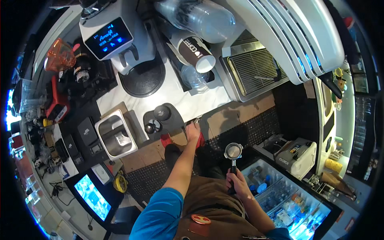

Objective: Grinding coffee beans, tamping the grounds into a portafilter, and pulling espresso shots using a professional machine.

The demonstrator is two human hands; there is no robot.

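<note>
My right hand (237,181) is closed around the black handle of a portafilter (233,151), whose metal basket faces up; it looks empty. My left hand (193,130) reaches to the front edge of the marble-patterned counter (207,103), by the corner of a dark tamping mat (177,120). Small metal or cloth shows at its fingertips, and I cannot tell whether it grips anything. On the mat stand a round black tool (162,112) and a shiny domed tamper or similar tool (153,126). A coffee grinder (120,42) with a lit screen stands behind.
An espresso machine (312,39) with a drip tray (255,70) stands at the back right, beside stacked paper cups (196,54) and clear plastic cups (195,78). Left of the mat is a steel knock bin or pan (116,135). An open-topped cooler (282,198) with bottles lies at my right.
</note>
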